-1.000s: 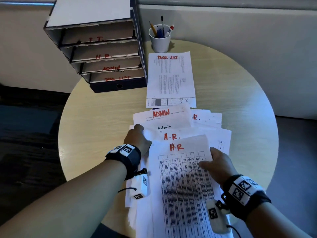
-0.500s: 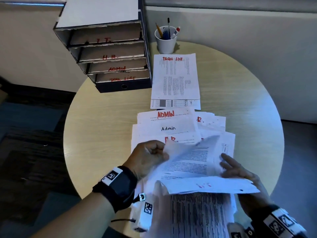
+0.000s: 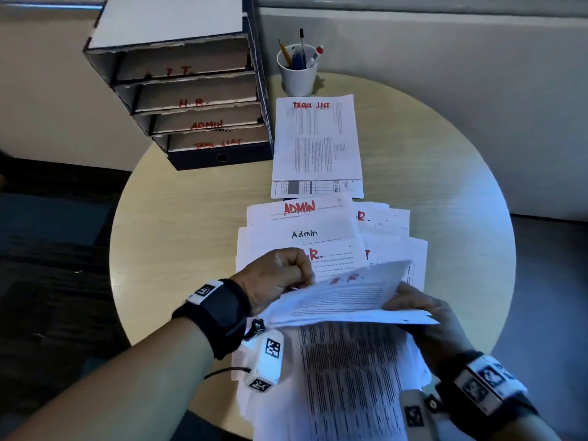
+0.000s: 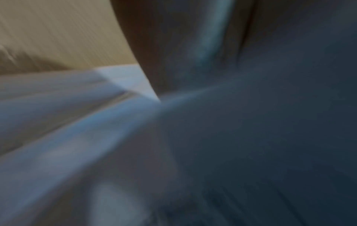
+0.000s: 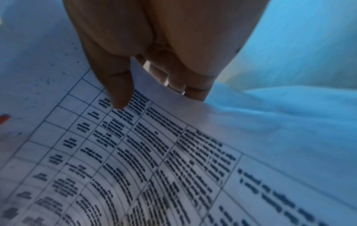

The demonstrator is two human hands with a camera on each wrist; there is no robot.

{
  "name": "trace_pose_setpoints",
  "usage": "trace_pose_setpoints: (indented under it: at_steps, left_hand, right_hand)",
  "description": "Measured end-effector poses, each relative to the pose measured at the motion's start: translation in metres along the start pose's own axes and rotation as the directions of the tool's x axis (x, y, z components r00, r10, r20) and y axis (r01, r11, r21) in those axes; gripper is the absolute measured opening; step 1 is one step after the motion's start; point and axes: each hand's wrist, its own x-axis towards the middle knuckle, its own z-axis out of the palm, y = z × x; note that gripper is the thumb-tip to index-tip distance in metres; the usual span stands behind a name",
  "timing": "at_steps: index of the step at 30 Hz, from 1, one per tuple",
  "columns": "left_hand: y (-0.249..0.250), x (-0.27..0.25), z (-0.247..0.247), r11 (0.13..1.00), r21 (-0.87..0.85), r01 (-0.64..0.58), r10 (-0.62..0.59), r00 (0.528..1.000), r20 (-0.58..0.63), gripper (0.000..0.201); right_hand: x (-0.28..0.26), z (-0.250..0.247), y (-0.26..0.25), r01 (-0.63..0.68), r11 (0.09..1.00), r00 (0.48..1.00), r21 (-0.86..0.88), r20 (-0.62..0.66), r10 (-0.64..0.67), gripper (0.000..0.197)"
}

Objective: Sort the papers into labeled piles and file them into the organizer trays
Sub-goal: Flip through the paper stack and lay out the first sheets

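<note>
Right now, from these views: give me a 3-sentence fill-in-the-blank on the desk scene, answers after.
1. The top tray of the organizer is labeled ____.
2. The white cup holding pens stands directly behind the sheet headed ____.
3. Both hands, left and right, hold a lifted sheet marked ____ in red.

Answers: I.T.; Tasks List; H.R.

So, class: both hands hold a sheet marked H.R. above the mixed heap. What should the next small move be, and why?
Probably lift the white printed sheet marked H.R. in red, held by the left hand and right hand, clear and start an H.R. pile on bare round wooden table, since only the Task List pile lies apart.
</note>
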Motion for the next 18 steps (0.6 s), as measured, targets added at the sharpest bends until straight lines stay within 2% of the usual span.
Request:
trace_pose_setpoints:
  at_steps: [1,2,4,5,6,7,9,10,11,13,16,18]
  left_hand:
    - [-0.001,0.005,0.004,0.998,0.055,0.003,-0.003,1.0,-0.004,0.029]
    - [0.0,0.008,0.007,0.993,0.121,0.003,0.002,0.999,-0.037,0.03]
    - [-0.006,0.017,0.002,0.96,0.279,-0.041,0.094,0.979,-0.178,0.023]
    - [-0.01,0.022,-0.008,0.906,0.421,-0.04,0.158,0.955,-0.249,0.017]
    - [-0.014,0.026,-0.018,0.787,0.617,0.022,0.197,0.938,-0.285,0.026]
    - [-0.017,0.027,-0.027,0.615,0.781,0.11,0.184,0.943,-0.278,0.044]
    - [-0.015,0.025,-0.034,0.309,0.912,0.27,0.033,0.955,-0.294,0.074]
    - [-0.013,0.024,-0.034,0.242,0.919,0.311,-0.008,0.948,-0.318,0.082]
    - [-0.013,0.026,-0.035,0.232,0.915,0.329,-0.007,0.941,-0.337,0.083]
    - [-0.014,0.029,-0.037,0.298,0.906,0.301,0.03,0.945,-0.324,0.066]
    - [-0.016,0.024,-0.042,0.472,0.86,0.193,0.103,0.957,-0.271,0.031]
    - [-0.017,0.012,-0.042,0.614,0.785,0.079,0.223,0.937,-0.269,0.01]
  right_hand:
    - [0.008,0.006,-0.005,0.011,0.994,1.0,-0.107,0.016,-0.01,0.013]
    - [0.017,0.008,-0.003,-0.011,0.986,1.0,-0.165,-0.004,0.01,0.025]
    - [0.017,0.009,-0.003,-0.041,0.984,0.998,-0.173,-0.057,0.032,0.032]
    - [0.014,0.004,-0.007,-0.047,0.983,0.998,-0.176,-0.056,0.037,0.028]
    - [0.014,-0.001,-0.007,-0.046,0.988,0.998,-0.145,-0.046,0.04,0.02]
    - [0.01,-0.003,-0.014,-0.055,0.993,0.998,-0.108,-0.049,0.05,0.016]
    - [0.001,-0.015,-0.017,-0.05,0.997,0.998,-0.066,-0.027,0.049,0.029]
    - [-0.003,-0.02,-0.02,-0.043,0.998,0.999,-0.05,-0.025,0.041,0.027]
    - [-0.008,-0.023,-0.025,-0.042,0.999,0.999,-0.032,-0.031,0.041,0.021]
    - [-0.014,-0.029,-0.025,-0.023,1.0,0.998,-0.019,-0.052,0.022,0.025]
    - [-0.019,-0.029,-0.024,-0.032,0.991,0.997,0.132,-0.068,0.042,0.059]
    - [-0.019,-0.029,-0.02,-0.053,0.978,0.995,0.203,-0.076,0.07,0.079]
